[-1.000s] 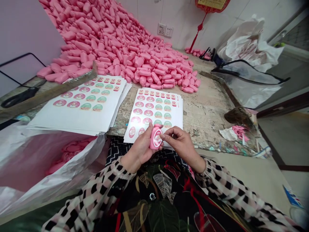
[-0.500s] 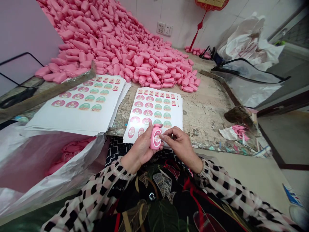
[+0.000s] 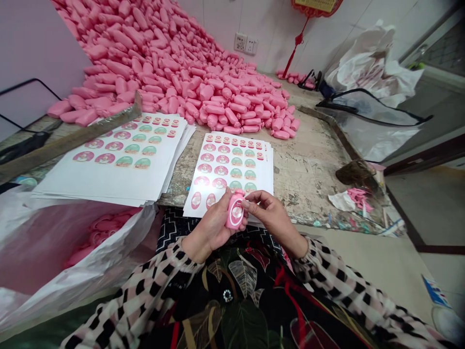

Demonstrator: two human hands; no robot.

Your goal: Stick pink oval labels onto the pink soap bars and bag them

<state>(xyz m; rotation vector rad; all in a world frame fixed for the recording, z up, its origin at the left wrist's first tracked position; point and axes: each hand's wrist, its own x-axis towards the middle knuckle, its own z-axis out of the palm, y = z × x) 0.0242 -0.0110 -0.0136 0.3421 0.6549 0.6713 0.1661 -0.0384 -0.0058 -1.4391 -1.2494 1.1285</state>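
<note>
My left hand (image 3: 209, 228) grips a small pink bottle (image 3: 234, 213) upright over my lap, just in front of the table edge. An oval sticker sits on the bottle's face. My right hand (image 3: 271, 215) touches the bottle's right side with its fingertips on the sticker's edge. Right behind both hands lies a sticker sheet (image 3: 230, 169) with pink and green oval labels, on top of a small stack.
A huge heap of pink bottles (image 3: 174, 63) fills the table's back left. A bigger stack of sticker sheets (image 3: 116, 155) lies to the left under a wooden bar (image 3: 69, 140). A plastic bag with pink bottles (image 3: 72, 242) hangs at my left. Scraps (image 3: 354, 196) sit on the right.
My hands and the bottle stay in nearly the same spot; the right fingertips have shifted slightly along the sticker. The camera has tilted a little.
</note>
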